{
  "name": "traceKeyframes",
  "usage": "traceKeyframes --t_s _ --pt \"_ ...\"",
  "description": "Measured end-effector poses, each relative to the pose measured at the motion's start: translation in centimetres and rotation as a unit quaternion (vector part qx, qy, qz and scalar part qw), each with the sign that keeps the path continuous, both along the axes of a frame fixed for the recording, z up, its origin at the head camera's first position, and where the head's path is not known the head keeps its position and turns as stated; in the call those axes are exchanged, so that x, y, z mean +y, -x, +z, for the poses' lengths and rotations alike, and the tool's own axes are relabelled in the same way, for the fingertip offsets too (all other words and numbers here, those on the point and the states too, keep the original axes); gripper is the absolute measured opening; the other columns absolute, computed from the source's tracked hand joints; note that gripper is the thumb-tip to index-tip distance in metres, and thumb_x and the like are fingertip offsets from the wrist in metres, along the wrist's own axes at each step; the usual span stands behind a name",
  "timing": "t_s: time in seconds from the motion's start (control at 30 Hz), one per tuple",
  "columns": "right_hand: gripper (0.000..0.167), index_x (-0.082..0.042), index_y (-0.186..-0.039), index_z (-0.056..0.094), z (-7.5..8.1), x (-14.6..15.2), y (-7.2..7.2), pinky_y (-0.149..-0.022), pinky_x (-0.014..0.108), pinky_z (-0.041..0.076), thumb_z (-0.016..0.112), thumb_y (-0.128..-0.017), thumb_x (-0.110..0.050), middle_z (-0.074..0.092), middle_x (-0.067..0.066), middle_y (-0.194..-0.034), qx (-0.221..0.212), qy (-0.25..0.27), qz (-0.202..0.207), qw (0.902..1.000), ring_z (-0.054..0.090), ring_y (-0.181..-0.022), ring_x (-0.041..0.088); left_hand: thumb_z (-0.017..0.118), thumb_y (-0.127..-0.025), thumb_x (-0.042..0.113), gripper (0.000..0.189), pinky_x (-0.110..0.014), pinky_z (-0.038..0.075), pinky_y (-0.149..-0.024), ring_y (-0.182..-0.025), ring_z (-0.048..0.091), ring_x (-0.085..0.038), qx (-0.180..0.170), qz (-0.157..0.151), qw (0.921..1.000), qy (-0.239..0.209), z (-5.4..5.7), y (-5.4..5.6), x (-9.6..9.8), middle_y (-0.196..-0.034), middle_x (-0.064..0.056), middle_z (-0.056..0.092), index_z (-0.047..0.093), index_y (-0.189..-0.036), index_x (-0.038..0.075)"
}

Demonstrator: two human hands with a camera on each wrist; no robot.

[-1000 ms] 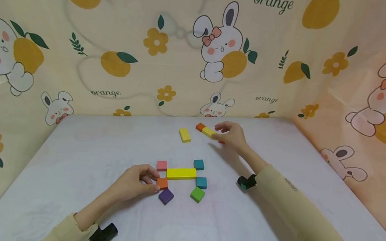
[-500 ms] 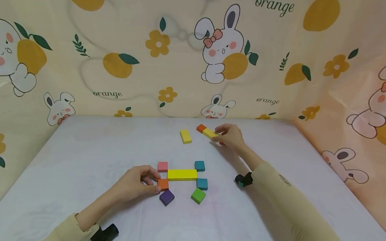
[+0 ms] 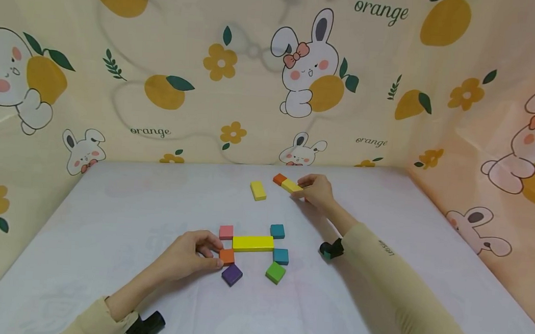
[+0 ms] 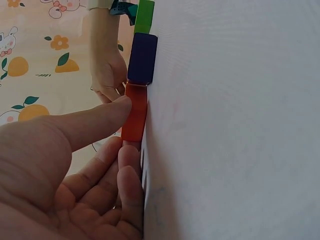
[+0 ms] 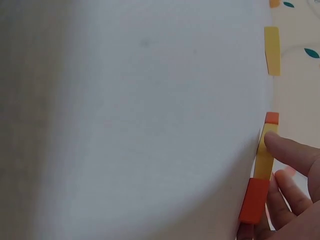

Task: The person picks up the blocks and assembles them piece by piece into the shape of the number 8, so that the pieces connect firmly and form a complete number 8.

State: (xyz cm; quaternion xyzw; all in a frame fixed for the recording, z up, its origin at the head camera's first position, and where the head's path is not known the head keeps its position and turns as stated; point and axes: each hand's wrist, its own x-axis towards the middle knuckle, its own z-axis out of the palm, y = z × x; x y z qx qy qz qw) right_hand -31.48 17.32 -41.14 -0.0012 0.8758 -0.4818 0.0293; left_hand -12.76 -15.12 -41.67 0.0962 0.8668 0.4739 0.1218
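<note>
My left hand (image 3: pixel 190 254) pinches an orange block (image 3: pixel 226 257) on the white table; in the left wrist view the thumb lies on the block's side, with fingertips at its end. That block meets the left end of a long yellow block (image 3: pixel 253 244), and a purple block (image 3: pixel 231 275) sits at its lower corner. Farther back, my right hand (image 3: pixel 316 191) grips a shorter yellow block (image 3: pixel 291 187). An orange block (image 3: pixel 279 179) adjoins its far end, and a red-orange block (image 5: pixel 255 200) its near end. Fingers mostly hide that red-orange block in the head view.
A pink block (image 3: pixel 226 232) is at the long block's upper left. Two teal blocks (image 3: pixel 277 231) flank its right end, with a green block (image 3: pixel 275 272) below. Left of the right hand lies a separate yellow block (image 3: pixel 258 191). A patterned backdrop (image 3: pixel 253 94) rises behind the table.
The head view has shifted slightly. My right forearm has swung a little to the left while the hand stays at the yellow block. The left hand keeps its hold on the orange block.
</note>
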Motion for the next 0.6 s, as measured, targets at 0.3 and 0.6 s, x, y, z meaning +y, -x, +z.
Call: traceKeyframes --t_s 0.3,0.6 --pt "0.043 0.001 -0.116 0.066 0.03 -0.17 -0.11 -0.094 0.038 0.047 0.084 -0.077 -0.004 0.064 0.014 -0.114 -0.01 0.01 -0.011 0.9998 0.053 -0.104 0.029 0.085 -0.078 0.02 0.032 -0.032 0.047 -0.07 -0.078 0.058 -0.018 0.002 0.001 1.0 0.001 -0.04 -0.02 0.05 -0.089 0.002 0.064 0.068 -0.105 0.013" --pt "0.039 -0.002 -0.112 0.066 -0.22 -0.21 -0.04 -0.094 0.038 0.047 0.084 -0.078 -0.004 0.064 0.013 -0.113 -0.009 0.01 -0.03 0.9995 0.053 -0.104 0.029 0.085 -0.078 0.021 0.032 -0.032 0.047 -0.07 -0.079 0.057 -0.019 0.002 0.004 1.0 0.003 -0.17 0.08 0.1 -0.09 0.001 0.063 0.068 -0.104 0.014"
